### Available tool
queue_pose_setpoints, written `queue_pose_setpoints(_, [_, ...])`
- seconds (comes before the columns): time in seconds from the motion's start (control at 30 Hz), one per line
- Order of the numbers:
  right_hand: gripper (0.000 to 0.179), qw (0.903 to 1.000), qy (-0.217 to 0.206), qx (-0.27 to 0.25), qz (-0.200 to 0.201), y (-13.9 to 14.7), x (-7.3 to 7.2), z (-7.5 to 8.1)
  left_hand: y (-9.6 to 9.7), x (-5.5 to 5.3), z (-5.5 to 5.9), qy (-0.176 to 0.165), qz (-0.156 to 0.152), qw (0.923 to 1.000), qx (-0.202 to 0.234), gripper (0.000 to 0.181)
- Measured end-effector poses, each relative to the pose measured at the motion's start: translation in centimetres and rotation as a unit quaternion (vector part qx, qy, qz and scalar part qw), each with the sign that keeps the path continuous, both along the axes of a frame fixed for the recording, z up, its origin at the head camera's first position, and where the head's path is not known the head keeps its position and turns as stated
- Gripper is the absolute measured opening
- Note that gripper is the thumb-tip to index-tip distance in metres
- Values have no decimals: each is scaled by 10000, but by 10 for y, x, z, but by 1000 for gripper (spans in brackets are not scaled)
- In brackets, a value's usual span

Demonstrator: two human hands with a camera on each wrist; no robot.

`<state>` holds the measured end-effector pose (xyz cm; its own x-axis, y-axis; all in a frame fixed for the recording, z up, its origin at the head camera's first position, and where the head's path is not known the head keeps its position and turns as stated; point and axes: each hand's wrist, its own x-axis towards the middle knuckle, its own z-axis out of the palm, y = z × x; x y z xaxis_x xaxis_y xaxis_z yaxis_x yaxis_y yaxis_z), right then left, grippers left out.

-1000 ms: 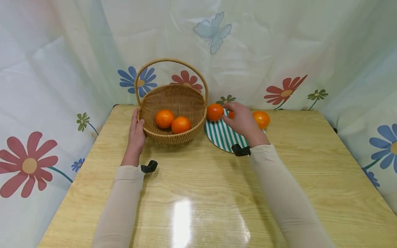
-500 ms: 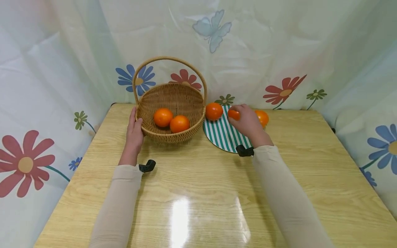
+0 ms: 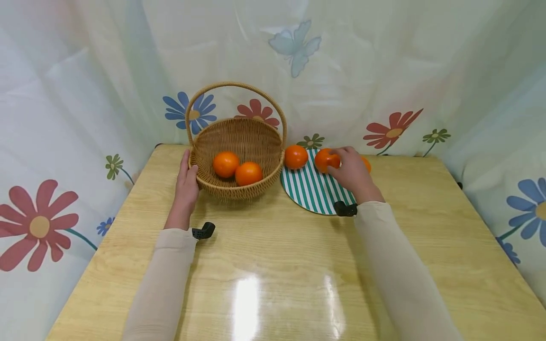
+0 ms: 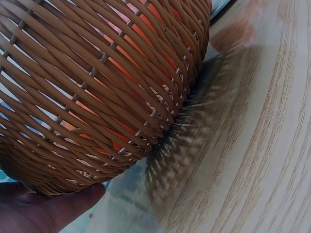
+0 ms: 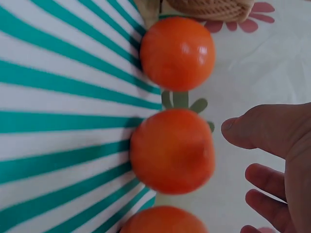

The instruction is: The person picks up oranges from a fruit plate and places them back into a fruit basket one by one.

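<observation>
The right hand (image 3: 354, 171) has shifted rightward, its fingers wide beside a fruit (image 3: 325, 161), the mat (image 3: 304, 189) below them. The left hand's (image 3: 186, 187) straight fingers touch the basket (image 3: 228, 192).

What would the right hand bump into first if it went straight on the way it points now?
Probably the middle orange fruit in the row at the striped mat; in the head view the right hand points toward it, though the exact gap is hard to judge.
</observation>
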<state>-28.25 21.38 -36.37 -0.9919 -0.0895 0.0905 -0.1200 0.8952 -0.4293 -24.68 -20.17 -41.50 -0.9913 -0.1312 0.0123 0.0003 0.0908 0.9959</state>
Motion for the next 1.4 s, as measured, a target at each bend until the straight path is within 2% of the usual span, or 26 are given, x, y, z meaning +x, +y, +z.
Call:
queue_pose_setpoints(0.17, [51,9999,102,71,-73,11,-2,-6,4,10,12,-93,-64,9999,30,56])
queue_pose_setpoints(0.27, [50,9997,170,83,-126,17,-5,-8,8,16,21,-32,-95,9999,-40,56])
queue_pose_setpoints(0.37, [50,9997,154,103,-185,21,-7,-10,9,19,25,-16,-94,9999,-86,56])
queue_pose_setpoints(0.73, [56,9995,93,174,-227,39,-8,-14,8,18,23,20,-80,10000,-53,56])
queue_pose_setpoints(1.0, [64,9991,-182,169,-354,47,-12,-20,9,19,24,-6,-166,9995,281,56])
queue_pose_setpoints(1.4, [72,9974,-528,135,-476,52,-18,-29,8,16,20,122,-97,9999,-17,56])
